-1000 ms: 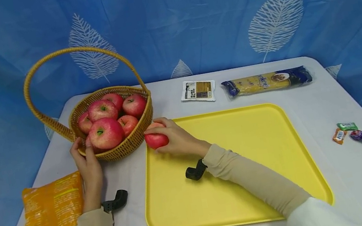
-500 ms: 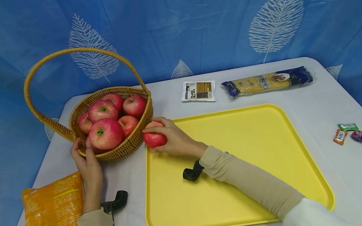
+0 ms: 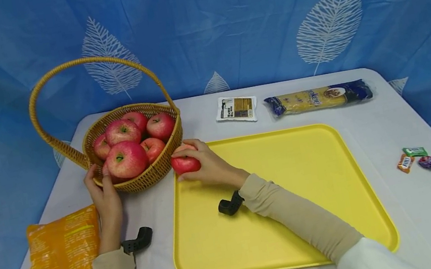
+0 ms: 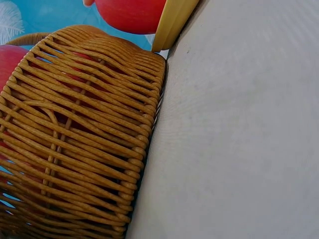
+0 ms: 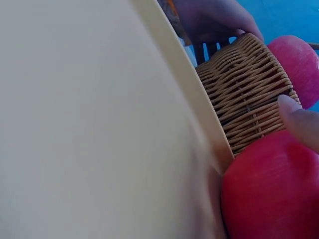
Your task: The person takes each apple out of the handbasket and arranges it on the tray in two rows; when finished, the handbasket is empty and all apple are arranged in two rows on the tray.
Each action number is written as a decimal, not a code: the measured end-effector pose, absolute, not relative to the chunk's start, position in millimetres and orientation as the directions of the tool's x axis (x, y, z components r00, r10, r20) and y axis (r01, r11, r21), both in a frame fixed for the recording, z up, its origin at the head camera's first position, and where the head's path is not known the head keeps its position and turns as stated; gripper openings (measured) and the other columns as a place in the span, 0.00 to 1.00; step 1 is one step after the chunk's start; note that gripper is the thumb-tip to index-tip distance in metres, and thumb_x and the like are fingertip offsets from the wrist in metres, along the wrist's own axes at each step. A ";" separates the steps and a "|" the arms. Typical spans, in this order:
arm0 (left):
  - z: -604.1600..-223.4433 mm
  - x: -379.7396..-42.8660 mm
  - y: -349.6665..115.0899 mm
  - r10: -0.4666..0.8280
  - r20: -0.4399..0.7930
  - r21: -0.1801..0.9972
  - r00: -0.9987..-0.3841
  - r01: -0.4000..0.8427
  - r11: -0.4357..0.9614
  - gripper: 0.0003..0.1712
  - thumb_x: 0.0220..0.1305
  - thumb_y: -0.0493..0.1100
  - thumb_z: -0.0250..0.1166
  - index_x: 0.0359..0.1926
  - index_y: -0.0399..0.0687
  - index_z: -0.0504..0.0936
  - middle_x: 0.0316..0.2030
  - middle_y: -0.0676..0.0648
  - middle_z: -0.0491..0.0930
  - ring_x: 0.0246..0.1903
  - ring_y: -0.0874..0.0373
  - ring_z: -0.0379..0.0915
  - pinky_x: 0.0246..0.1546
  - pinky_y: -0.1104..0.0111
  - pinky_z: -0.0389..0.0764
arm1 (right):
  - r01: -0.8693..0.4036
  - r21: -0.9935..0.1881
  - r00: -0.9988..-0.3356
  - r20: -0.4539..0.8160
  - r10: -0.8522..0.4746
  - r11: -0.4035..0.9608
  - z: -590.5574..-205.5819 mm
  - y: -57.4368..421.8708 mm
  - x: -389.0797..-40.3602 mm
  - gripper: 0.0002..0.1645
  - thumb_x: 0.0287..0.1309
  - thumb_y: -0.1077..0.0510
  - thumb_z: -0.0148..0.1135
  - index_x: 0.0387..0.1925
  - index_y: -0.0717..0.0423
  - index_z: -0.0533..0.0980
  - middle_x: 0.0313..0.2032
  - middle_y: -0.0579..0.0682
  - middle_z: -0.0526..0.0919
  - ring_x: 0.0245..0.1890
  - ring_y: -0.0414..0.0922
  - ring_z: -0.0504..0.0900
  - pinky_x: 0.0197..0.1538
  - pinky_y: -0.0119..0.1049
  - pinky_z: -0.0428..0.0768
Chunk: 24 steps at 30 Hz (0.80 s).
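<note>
My left hand (image 3: 105,198) grips the near left rim of a wicker basket (image 3: 150,178), its thumb beside the front apples. Several red apples (image 3: 127,158) fill the basket under its tall arched handle. At the far left corner of a yellow tray (image 3: 274,229), my right hand (image 3: 212,166) holds a single red apple (image 3: 185,164) with fingers over its top and thumb on the near side. That apple (image 5: 271,189) sits against the tray's rim in the right wrist view, close to the basket. The left wrist view shows the basket's woven side (image 4: 75,129), without the left hand.
An orange packet (image 3: 59,265) lies left of the left forearm. Behind the tray are a small white sachet (image 3: 236,108) and a long noodle packet (image 3: 320,98). To the right lie two wrapped candies (image 3: 405,162) and a lollipop (image 3: 427,162). A blue curtain (image 3: 247,19) hangs behind.
My right hand has shifted very slightly left, and its thumb tip now reaches further left under the apple. The left hand and basket stay where they were.
</note>
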State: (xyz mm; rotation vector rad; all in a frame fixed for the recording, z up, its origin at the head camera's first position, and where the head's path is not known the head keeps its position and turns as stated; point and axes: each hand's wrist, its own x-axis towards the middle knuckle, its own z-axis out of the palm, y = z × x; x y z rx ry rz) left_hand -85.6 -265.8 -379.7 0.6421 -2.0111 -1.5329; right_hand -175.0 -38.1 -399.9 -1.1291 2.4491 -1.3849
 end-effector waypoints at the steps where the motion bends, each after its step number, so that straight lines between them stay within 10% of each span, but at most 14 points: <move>1: -377.4 -85.0 -264.1 -0.651 0.125 0.968 -0.749 -0.050 0.244 0.26 0.69 0.47 0.44 0.64 0.42 0.53 0.67 0.44 0.51 0.69 0.57 0.42 0.69 0.66 0.44 | -0.547 -0.781 -0.719 0.252 -0.648 0.303 -399.6 -37.6 -175.3 0.31 0.42 0.47 0.70 0.52 0.43 0.73 0.63 0.57 0.58 0.62 0.49 0.60 0.55 0.41 0.73; 24: -394.1 -90.7 -275.7 -0.654 0.142 0.964 -0.743 -0.048 0.263 0.26 0.68 0.49 0.44 0.64 0.46 0.54 0.67 0.47 0.52 0.68 0.60 0.43 0.69 0.67 0.45 | -0.677 -0.712 -0.656 0.467 -0.593 0.187 -369.7 -53.3 -167.6 0.26 0.49 0.48 0.65 0.51 0.52 0.74 0.50 0.47 0.73 0.54 0.41 0.67 0.58 0.34 0.67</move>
